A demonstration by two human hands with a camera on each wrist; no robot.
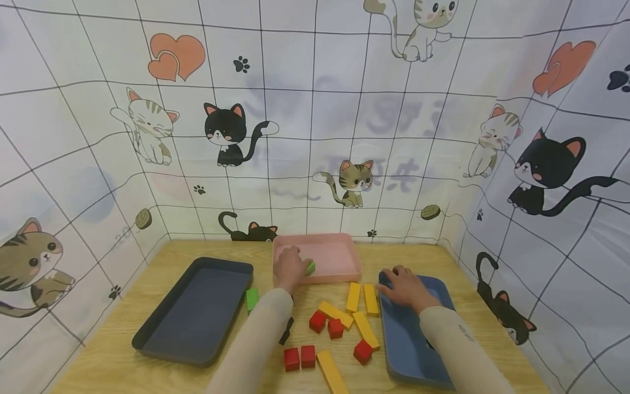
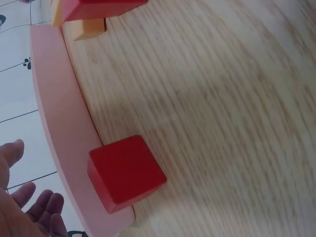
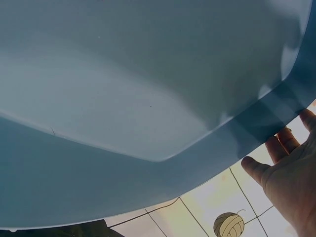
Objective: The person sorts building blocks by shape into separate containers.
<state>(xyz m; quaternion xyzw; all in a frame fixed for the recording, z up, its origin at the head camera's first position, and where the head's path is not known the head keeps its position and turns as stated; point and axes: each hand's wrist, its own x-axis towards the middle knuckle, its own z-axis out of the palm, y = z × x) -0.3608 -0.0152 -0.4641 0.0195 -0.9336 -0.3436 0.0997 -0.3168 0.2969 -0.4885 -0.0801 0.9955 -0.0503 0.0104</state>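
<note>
Head view count: 3 trays, i.e. 1 dark tray (image 1: pixel 197 312), 1 pink tray (image 1: pixel 339 241), 1 blue tray (image 1: pixel 403 350). Blocks: 5 red cubes (image 1: pixel 317 322), 5 yellow bars (image 1: pixel 353 297), 2 green blocks (image 1: pixel 252 299) (1 sits by the left hand (image 1: pixel 289 268), partly hidden). 2 hands total, incl. right hand (image 1: pixel 406 287).

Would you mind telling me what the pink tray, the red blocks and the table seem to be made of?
The pink tray looks like moulded plastic: smooth, matte, with a rounded rim. The red blocks, probably painted wood, have flat even colour and crisp edges; the left wrist view shows one close up. The table shows a light wood grain, though it could be veneer or laminate.
</note>
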